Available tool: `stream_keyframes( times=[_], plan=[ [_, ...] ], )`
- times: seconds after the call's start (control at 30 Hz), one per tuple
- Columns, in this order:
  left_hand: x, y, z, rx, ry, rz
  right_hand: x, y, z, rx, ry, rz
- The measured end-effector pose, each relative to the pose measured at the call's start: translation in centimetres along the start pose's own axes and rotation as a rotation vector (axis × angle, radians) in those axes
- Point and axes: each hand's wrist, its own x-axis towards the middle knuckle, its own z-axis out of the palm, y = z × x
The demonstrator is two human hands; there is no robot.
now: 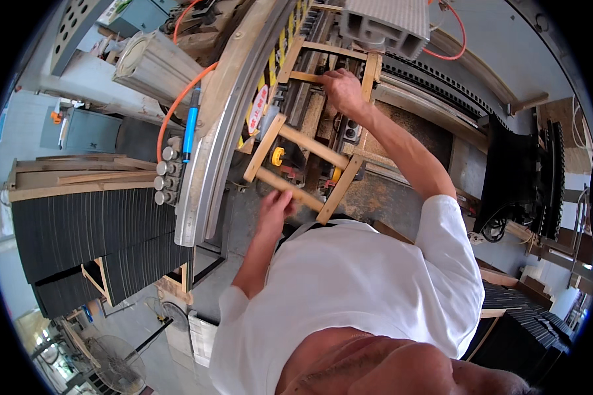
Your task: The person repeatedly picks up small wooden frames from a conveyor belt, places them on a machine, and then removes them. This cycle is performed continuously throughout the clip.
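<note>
A small light-wood frame (314, 146) of two long rails and two short side pieces lies just in front of me on a machine. My left hand (277, 209) is closed with its fingertips on the near rail, close to its left end. Farther off, a second wooden frame (336, 50) of the same kind lies across the machine bed. My right hand (344, 91) reaches to it and is closed around its near rail, with part of that rail hidden under the fingers. Yellow round knobs (278, 156) show through the near frame's opening.
A curved-looking metal rail (221, 99) runs along the left, with an orange hose (172, 112) and a blue cylinder (191, 125) beside it. An aluminium housing (387, 25) overhangs the far frame. Stacked black panels (85, 230) stand left; a fan (115, 362) is lower left. Sawdust (408, 135) lies right.
</note>
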Motion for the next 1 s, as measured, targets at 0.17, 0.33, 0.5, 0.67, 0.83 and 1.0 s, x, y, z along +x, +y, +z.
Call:
stream_keyframes(
  times=[0.17,0.33,0.5,0.67,0.83,1.0],
  plan=[
    [-4.7,-2.2,-3.8,-0.020,0.069,-0.032,3.6,2.2,1.3,-0.289,-0.075,-0.025],
    [-5.6,-3.9,-5.4,-0.168,0.148,-0.012,7.7,3.9,1.2,-0.457,-0.234,-0.025],
    [-6.2,-6.3,-7.3,-0.346,0.278,-0.074,10.4,8.2,3.4,-0.421,-0.267,-0.005],
    [-5.3,-9.9,-10.5,-0.464,0.452,-0.055,11.0,10.4,5.9,-0.532,-0.066,-0.033],
    [-5.1,-13.3,-14.0,-0.436,0.582,-0.011,11.6,10.4,5.4,-0.481,-0.213,0.004],
    [-5.5,-15.8,-16.3,-0.393,0.736,-0.054,12.3,9.5,4.3,-0.447,-0.251,0.027]
  ],
)
